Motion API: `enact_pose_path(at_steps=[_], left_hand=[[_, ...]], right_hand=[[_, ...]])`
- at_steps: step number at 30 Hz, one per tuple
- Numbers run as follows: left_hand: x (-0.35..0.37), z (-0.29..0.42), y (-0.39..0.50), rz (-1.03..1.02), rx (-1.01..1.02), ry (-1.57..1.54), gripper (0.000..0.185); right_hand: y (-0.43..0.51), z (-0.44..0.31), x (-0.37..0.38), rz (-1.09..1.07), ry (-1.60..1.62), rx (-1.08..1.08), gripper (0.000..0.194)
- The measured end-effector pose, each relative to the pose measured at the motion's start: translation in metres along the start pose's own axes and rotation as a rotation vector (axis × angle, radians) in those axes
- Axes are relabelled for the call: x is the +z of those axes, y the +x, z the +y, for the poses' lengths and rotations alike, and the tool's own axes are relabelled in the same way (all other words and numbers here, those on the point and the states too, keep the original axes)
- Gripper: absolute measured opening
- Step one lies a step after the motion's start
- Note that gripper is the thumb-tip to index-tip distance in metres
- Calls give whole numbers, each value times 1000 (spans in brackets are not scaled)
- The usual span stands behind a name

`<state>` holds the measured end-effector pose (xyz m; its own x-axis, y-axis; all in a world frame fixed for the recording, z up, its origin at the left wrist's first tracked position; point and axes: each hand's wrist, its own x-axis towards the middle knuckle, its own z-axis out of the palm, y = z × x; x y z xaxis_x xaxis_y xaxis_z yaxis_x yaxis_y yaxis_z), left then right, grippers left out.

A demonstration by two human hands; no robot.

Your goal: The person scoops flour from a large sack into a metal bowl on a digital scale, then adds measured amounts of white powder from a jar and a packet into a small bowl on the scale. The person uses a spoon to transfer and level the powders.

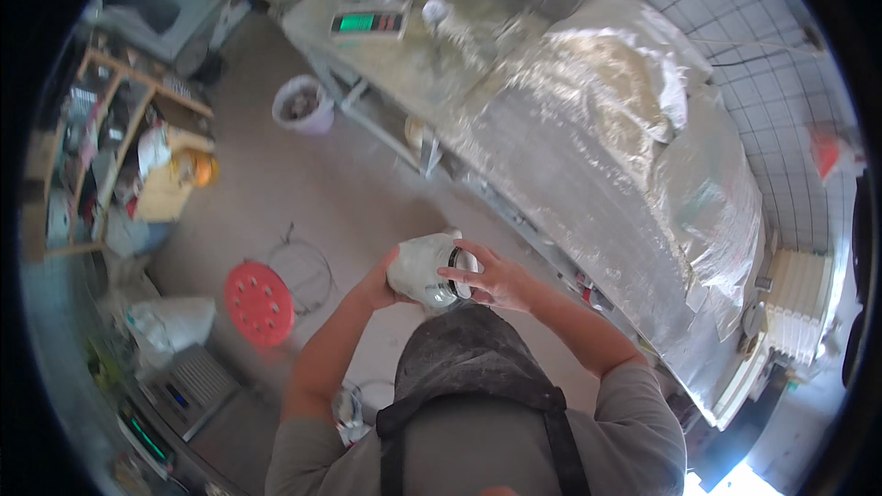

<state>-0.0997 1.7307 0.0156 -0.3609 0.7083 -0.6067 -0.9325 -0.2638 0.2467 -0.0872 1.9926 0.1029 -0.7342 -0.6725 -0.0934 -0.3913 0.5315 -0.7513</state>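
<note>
A transparent jar point(422, 267) filled with white matter is held on its side in front of my chest, above the floor. My left hand point(383, 281) grips the jar's left end from below, its fingers partly hidden behind it. At the right end, my right hand point(497, 280) curls around the mouth, fingers on a dark band point(453, 264) there. Whether a separate lid sits in that band I cannot tell. Just below the jar is the dark apron point(468, 358) I wear, dusted with white.
On my right runs a long worktable point(551, 172) strewn with white powder and large plastic sacks point(713, 200). A digital scale point(368, 21) stands at its far end. A bin point(303, 105), a red stool point(259, 303) and wooden shelves point(114, 151) stand further left.
</note>
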Motion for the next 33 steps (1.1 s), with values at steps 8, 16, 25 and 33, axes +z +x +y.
enact_pose_path(at_steps=[8,16,25,33], left_hand=[[-57,-124,33,233,-16,-102,74],[-70,-195,91,89,-179,-154,76],[-37,-296,189,173,-190,-161,76],[-28,-361,294,43,-224,-97,77]], right_hand=[[-46,57,96,-69,178,174,78],[-111,112,129,-61,-66,-191,60],[-223,182,140,-47,153,253,73],[-312,248,168,-57,240,580,72]])
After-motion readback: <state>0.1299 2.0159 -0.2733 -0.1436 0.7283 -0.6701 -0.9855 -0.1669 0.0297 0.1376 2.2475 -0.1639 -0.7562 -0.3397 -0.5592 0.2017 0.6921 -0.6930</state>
